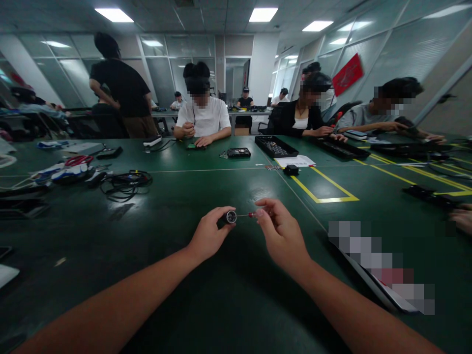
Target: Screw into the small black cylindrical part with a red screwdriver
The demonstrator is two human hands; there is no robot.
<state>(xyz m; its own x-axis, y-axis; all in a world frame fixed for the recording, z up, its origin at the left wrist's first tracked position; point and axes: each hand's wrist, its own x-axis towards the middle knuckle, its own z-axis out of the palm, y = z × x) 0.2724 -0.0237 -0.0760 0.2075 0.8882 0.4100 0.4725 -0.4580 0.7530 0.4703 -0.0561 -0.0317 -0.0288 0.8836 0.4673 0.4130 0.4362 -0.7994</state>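
Now our left hand (208, 236) wraps its fingers round a small black cylinder (229, 217), silvery end turned right so the thin red-handled tool (248, 215) pinched by our right hand (280, 233) lines up end-on.

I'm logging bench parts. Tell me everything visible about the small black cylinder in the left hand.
The small black cylinder is short, with a bright silvery ring on the end turned toward the right hand. It lies sideways above the dark green table, pinched in the left hand. A thin rod with a red collar, held by the right hand, points at that ringed end; contact is unclear.
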